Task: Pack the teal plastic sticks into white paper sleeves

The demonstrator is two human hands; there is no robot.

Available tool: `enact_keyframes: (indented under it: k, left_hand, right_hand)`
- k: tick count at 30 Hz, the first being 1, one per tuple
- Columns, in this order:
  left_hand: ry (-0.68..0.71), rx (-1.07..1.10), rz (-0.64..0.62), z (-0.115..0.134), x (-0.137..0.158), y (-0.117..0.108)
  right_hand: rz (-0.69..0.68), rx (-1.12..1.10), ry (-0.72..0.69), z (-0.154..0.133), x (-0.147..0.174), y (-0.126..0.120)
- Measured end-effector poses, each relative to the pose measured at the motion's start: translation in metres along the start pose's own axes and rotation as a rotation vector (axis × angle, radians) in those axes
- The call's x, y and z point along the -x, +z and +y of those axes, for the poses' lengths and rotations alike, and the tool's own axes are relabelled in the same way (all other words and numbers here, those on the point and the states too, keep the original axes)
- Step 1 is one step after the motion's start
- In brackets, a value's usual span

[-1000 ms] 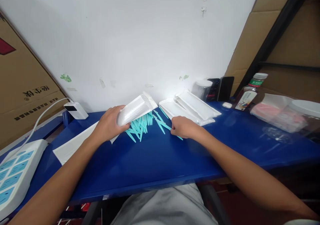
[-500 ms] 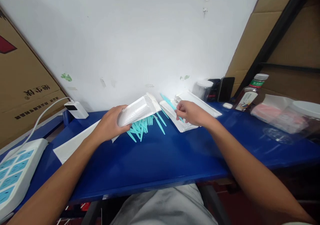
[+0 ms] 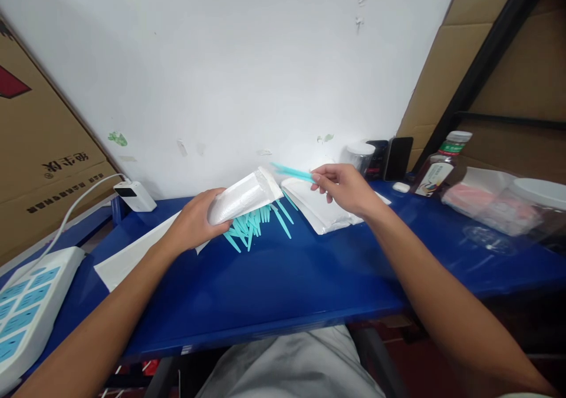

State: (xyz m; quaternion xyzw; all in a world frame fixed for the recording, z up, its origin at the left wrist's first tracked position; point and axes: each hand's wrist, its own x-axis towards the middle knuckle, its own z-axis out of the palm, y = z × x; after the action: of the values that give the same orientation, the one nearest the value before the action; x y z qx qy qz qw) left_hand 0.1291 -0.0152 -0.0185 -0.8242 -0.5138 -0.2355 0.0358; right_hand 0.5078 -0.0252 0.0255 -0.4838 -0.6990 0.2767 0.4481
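My left hand (image 3: 200, 221) is wrapped round a white bubble mailer (image 3: 245, 194), whose flap end points up and to the right. In my right hand (image 3: 342, 188), thumb and fingers pinch a slim teal tapered stick (image 3: 295, 173). Its far end is blurred and points left, towards the mailer's flap end but apart from it. Under and in front of the held mailer lies a pile of similar teal sticks (image 3: 250, 227), partly hidden by it. More white mailers (image 3: 316, 212) lie beneath my right hand, and another white mailer (image 3: 132, 253) lies behind my left forearm.
A power strip (image 3: 39, 303) and a white power bank (image 3: 136, 196) with a cable stand at the left. At the right are a lidded jar (image 3: 359, 157), a phone (image 3: 399, 157), a bottle (image 3: 442, 165) and a clear container (image 3: 539, 203). A wall (image 3: 265, 62) rises behind the blue table (image 3: 265, 292).
My right hand has risen slightly and turned, so the teal stick has swung from a steep slant to nearly level, pointing left. My left hand and the mailer have hardly moved.
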Motion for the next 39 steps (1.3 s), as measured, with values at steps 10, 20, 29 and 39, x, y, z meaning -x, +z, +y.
enact_keyframes:
  k: [10, 20, 29, 39]
  left_hand:
    - [0.230, -0.032, -0.026, 0.022, 0.006, 0.006]
    - [0.137, 0.109, 0.253, 0.038, 0.008, 0.018]
    - [-0.241, 0.299, 0.554, 0.019, 0.003, 0.003]
    - [-0.180, 0.331, 0.374, 0.027, 0.005, 0.009]
  right_hand:
    - [-0.152, 0.064, -0.201, 0.003, 0.012, 0.039]
    - [0.066, -0.103, -0.391, -0.006, 0.022, 0.059]
    - [-0.163, 0.627, -0.067, 0.029, 0.003, 0.060]
    - [-0.395, 1.035, 0.062, 0.034, -0.001, 0.087]
